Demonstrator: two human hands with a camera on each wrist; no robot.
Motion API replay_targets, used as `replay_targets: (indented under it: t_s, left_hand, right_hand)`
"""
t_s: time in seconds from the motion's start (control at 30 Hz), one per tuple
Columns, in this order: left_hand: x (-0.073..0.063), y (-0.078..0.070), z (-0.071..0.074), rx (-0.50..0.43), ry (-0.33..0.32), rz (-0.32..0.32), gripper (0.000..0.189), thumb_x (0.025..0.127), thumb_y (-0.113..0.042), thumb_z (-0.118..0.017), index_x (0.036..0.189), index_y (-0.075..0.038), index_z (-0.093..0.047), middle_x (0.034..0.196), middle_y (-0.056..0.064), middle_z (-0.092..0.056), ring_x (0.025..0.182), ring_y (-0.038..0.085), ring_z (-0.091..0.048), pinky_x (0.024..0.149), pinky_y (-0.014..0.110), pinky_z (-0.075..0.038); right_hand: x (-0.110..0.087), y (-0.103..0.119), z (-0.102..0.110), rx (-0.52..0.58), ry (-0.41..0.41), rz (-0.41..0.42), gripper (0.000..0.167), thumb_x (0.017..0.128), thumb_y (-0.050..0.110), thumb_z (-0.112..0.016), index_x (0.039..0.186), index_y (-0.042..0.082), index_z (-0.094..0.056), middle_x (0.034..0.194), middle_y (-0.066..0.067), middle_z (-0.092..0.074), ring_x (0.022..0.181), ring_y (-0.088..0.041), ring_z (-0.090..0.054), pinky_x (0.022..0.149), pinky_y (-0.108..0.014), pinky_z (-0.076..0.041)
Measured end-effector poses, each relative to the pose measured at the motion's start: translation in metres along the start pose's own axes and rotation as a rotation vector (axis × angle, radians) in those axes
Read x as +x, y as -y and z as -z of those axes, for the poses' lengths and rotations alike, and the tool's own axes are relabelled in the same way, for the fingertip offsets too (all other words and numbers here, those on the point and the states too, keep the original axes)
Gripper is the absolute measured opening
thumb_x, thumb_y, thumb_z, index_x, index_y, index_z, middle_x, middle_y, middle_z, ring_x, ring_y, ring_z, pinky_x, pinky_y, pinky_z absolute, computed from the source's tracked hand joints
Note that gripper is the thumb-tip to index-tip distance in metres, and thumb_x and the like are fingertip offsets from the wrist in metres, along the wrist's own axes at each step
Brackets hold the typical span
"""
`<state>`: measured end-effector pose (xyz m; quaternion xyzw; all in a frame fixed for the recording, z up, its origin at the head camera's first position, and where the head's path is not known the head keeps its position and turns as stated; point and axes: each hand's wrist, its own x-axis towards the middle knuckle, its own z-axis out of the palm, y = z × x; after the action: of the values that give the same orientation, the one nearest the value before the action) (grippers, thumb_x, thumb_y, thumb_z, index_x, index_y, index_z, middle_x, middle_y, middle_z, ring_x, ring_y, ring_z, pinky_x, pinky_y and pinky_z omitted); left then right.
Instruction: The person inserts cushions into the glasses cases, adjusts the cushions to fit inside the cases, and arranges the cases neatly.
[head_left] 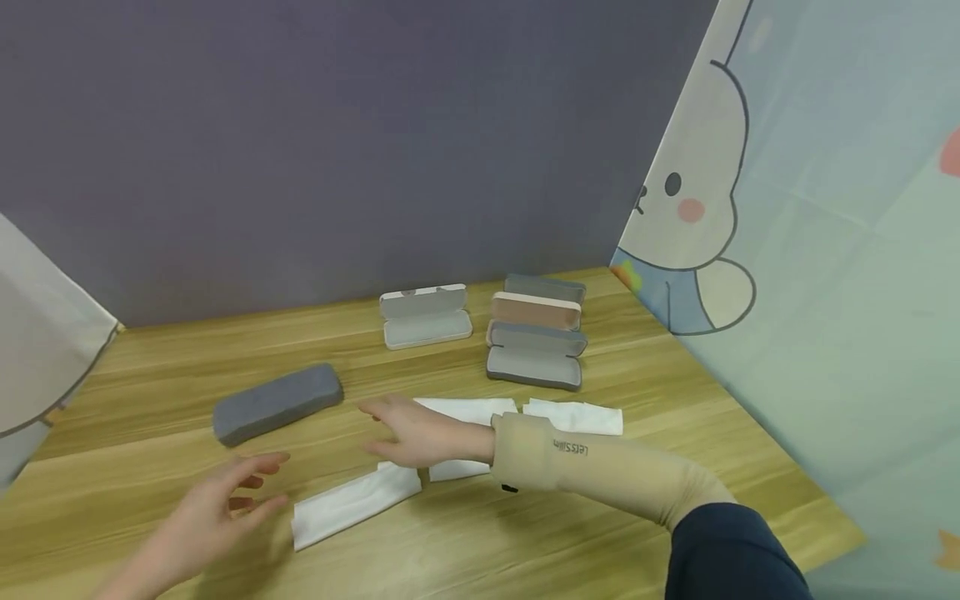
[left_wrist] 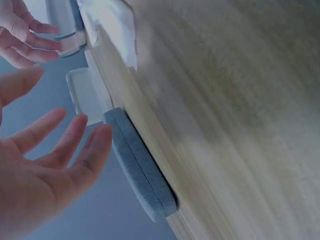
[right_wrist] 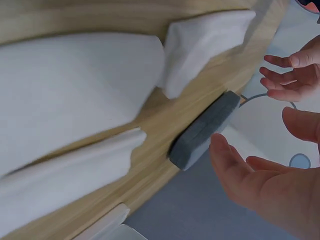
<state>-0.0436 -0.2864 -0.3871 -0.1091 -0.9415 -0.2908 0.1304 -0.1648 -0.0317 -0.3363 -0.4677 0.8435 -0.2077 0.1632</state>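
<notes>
A closed grey glasses case (head_left: 277, 404) lies on the left part of the table, its seam showing in the left wrist view. My left hand (head_left: 213, 517) hovers nearer to me than the case, fingers loosely bent, holding nothing. To the right of the case my right hand (head_left: 420, 433) reaches over white cloths, also holding nothing, its fingers spread toward the left. One folded white cloth (head_left: 356, 504) lies between the two hands. Another white cloth (right_wrist: 75, 90) is partly hidden under the right forearm in the head view.
Farther back stands an open white glasses case (head_left: 427, 329). To its right, an open grey case (head_left: 532, 367), a brownish one (head_left: 536, 312) and another grey one (head_left: 546, 287) line up one behind another. A further white cloth (head_left: 577, 417) lies in front of them. A grey wall panel (head_left: 337, 150) borders the table.
</notes>
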Motion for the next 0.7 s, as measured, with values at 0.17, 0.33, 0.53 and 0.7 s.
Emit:
replay_targets:
  t_s: [0.17, 0.33, 0.53, 0.7]
  left_hand:
    - [-0.004, -0.001, -0.008, 0.049, 0.088, 0.001, 0.05, 0.072, -0.017, -0.083, 0.117, -0.005, -0.064, 0.108, 0.012, -0.067, 0.085, 0.013, -0.063, 0.059, 0.029, -0.054]
    - [-0.005, -0.003, -0.014, 0.086, 0.157, -0.023, 0.055, 0.07, -0.023, -0.084, 0.116, -0.004, -0.063, 0.106, 0.008, -0.064, 0.085, 0.021, -0.063, 0.062, 0.033, -0.055]
    - [-0.009, -0.002, -0.022, 0.151, 0.141, -0.075, 0.052, 0.067, -0.029, -0.085, 0.111, -0.007, -0.066, 0.103, 0.003, -0.064, 0.082, 0.007, -0.059, 0.064, 0.022, -0.052]
    - [-0.011, -0.004, -0.024, 0.191, 0.186, -0.035, 0.054, 0.068, -0.034, -0.084, 0.112, -0.01, -0.066, 0.106, 0.002, -0.065, 0.085, 0.013, -0.06, 0.067, 0.025, -0.052]
  right_hand:
    - [-0.007, -0.005, -0.006, -0.006, 0.018, -0.016, 0.057, 0.098, 0.026, -0.054, 0.146, 0.003, -0.036, 0.146, -0.015, -0.044, 0.135, -0.021, -0.044, 0.108, -0.026, -0.041]
    - [-0.01, -0.01, -0.015, -0.034, 0.026, -0.031, 0.057, 0.097, 0.027, -0.057, 0.145, 0.003, -0.037, 0.144, -0.015, -0.046, 0.133, -0.02, -0.046, 0.107, -0.025, -0.041]
    - [-0.013, -0.014, -0.025, -0.082, 0.044, -0.046, 0.057, 0.097, 0.028, -0.057, 0.145, 0.005, -0.039, 0.141, -0.013, -0.049, 0.127, -0.019, -0.05, 0.102, -0.024, -0.044]
    - [-0.016, -0.016, -0.03, -0.182, 0.03, 0.01, 0.054, 0.096, 0.03, -0.059, 0.142, 0.006, -0.044, 0.132, -0.009, -0.055, 0.117, -0.013, -0.054, 0.096, -0.02, -0.046]
